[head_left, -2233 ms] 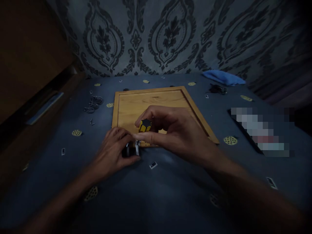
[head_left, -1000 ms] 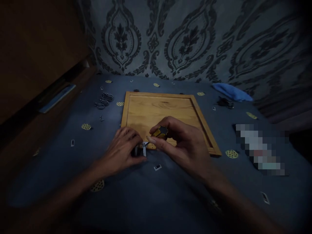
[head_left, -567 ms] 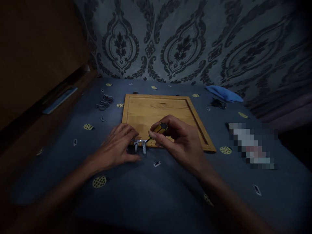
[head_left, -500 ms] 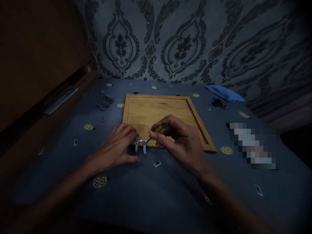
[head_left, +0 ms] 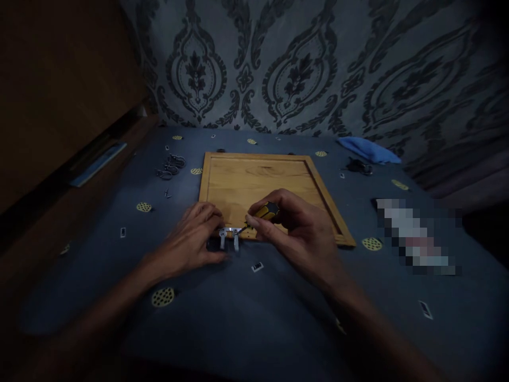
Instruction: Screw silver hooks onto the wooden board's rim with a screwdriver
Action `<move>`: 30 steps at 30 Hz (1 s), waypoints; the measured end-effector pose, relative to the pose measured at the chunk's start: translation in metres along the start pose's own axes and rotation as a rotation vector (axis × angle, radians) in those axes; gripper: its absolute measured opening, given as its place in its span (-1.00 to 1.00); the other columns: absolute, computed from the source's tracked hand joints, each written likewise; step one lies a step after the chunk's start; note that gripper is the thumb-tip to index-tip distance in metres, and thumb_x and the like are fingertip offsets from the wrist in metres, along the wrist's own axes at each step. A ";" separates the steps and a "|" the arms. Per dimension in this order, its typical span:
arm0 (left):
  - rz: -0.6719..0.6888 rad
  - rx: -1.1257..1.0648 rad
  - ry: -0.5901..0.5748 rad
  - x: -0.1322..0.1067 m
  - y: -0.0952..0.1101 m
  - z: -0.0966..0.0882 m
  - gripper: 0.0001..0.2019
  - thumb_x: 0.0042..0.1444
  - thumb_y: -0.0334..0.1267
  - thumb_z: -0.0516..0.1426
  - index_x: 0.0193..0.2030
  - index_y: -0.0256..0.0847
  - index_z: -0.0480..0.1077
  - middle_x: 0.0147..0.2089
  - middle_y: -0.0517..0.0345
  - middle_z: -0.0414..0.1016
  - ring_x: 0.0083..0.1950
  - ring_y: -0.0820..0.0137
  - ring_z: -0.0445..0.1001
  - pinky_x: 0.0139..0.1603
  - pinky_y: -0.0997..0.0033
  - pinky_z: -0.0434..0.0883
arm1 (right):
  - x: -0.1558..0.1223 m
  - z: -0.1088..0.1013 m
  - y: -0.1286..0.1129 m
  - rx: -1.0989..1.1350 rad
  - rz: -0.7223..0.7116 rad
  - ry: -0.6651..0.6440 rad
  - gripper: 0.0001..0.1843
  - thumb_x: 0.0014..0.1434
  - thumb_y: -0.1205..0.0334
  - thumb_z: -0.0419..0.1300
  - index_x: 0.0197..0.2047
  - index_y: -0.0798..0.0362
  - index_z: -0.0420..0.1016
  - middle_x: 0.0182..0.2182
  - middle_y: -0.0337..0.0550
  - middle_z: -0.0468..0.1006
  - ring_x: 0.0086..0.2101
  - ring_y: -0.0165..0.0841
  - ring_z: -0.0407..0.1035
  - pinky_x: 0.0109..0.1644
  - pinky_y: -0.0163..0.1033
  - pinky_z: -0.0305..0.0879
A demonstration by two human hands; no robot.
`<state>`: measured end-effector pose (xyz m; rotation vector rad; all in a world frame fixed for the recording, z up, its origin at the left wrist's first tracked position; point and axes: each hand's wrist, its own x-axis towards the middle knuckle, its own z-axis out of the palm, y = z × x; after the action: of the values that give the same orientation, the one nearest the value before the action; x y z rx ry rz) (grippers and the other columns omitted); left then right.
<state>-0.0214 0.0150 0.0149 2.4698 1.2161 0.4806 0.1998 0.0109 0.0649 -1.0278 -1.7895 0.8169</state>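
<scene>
A framed wooden board (head_left: 254, 185) lies flat on the blue cloth. Along its near edge sits a small metal hook rail (head_left: 229, 230), with two hooks hanging over the front. The fingers of my left hand (head_left: 191, 233) press on the rail's left end, covering it, while the thumb sticks out below, apart from the fingers. My right hand (head_left: 298, 228) is closed around the handle of a yellow-and-black screwdriver (head_left: 267, 211), pinched between thumb and fingers. Its shaft slants down-left to the rail's right part; the tip's exact contact is too small to make out.
Several dark metal loops (head_left: 170, 166) and a few small screws (head_left: 167, 194) lie left of the board. At the right are a blue cloth (head_left: 369, 150), a dark object (head_left: 358, 166) and a blurred-out packet (head_left: 417, 236). A patterned wall (head_left: 244, 63) rises behind.
The screwdriver handle has turned slightly in my right hand and tilts a little lower to the right. My left hand stays at the rail. The view has shifted very slightly.
</scene>
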 end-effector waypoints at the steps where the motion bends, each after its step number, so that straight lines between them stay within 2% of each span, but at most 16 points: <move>1: 0.000 0.001 0.002 0.000 0.000 0.000 -0.55 0.06 -0.03 0.38 -0.01 -0.15 0.37 0.15 -0.01 0.40 0.25 0.05 0.28 0.28 -0.12 0.32 | 0.000 0.000 0.000 -0.003 -0.009 0.001 -0.77 0.24 0.06 0.35 -0.30 0.02 0.47 -0.43 -0.24 0.51 -0.46 -0.40 0.42 -0.42 -0.28 0.36; 9: -0.004 0.012 0.005 0.001 0.001 0.003 -0.58 0.08 -0.02 0.36 -0.05 -0.20 0.38 0.12 -0.03 0.41 0.23 0.06 0.30 0.26 -0.09 0.34 | -0.001 -0.002 -0.002 -0.012 -0.041 -0.015 -0.74 0.26 0.03 0.33 -0.31 0.03 0.47 -0.44 -0.25 0.50 -0.47 -0.42 0.41 -0.43 -0.30 0.31; 16: -0.012 0.008 0.025 0.001 0.000 0.005 -0.60 0.11 0.04 0.32 -0.05 -0.14 0.37 0.12 0.00 0.40 0.22 0.06 0.31 0.26 -0.09 0.33 | -0.002 -0.002 -0.003 -0.013 -0.031 -0.015 -0.71 0.26 -0.01 0.32 -0.33 0.02 0.46 -0.45 -0.24 0.50 -0.47 -0.41 0.41 -0.43 -0.29 0.33; 22: 0.011 0.012 0.055 0.004 0.006 0.005 -0.49 0.07 0.15 0.33 -0.01 -0.14 0.37 0.12 -0.02 0.40 0.20 0.05 0.29 0.22 -0.07 0.35 | -0.001 -0.003 -0.002 -0.019 -0.034 -0.023 -0.72 0.27 0.00 0.31 -0.31 0.02 0.47 -0.42 -0.23 0.52 -0.47 -0.42 0.41 -0.42 -0.28 0.35; 24: 0.033 0.022 0.046 0.007 0.009 0.006 -0.50 0.12 0.17 0.29 0.00 -0.16 0.38 0.13 -0.04 0.39 0.22 0.05 0.27 0.25 -0.07 0.33 | -0.001 -0.003 -0.001 -0.019 -0.041 -0.021 -0.73 0.27 0.02 0.31 -0.32 0.02 0.47 -0.43 -0.24 0.51 -0.47 -0.42 0.40 -0.43 -0.29 0.34; 27: 0.052 0.018 0.043 0.010 0.013 0.008 -0.53 0.16 0.17 0.25 -0.02 -0.18 0.40 0.11 -0.05 0.40 0.22 0.04 0.25 0.27 -0.09 0.30 | -0.001 -0.004 0.000 -0.018 -0.054 -0.020 -0.75 0.27 0.04 0.32 -0.31 0.03 0.47 -0.43 -0.25 0.51 -0.46 -0.42 0.41 -0.42 -0.29 0.33; 30: 0.053 0.009 0.050 0.012 0.013 0.009 -0.54 0.11 0.13 0.31 -0.07 -0.20 0.42 0.09 -0.05 0.41 0.19 0.04 0.27 0.25 -0.08 0.32 | -0.002 -0.004 0.000 -0.021 -0.051 -0.021 -0.76 0.26 0.05 0.33 -0.29 0.03 0.48 -0.43 -0.25 0.51 -0.46 -0.42 0.41 -0.42 -0.29 0.33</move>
<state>-0.0010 0.0158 0.0146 2.5174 1.1767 0.5547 0.2042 0.0097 0.0660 -0.9868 -1.8378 0.7816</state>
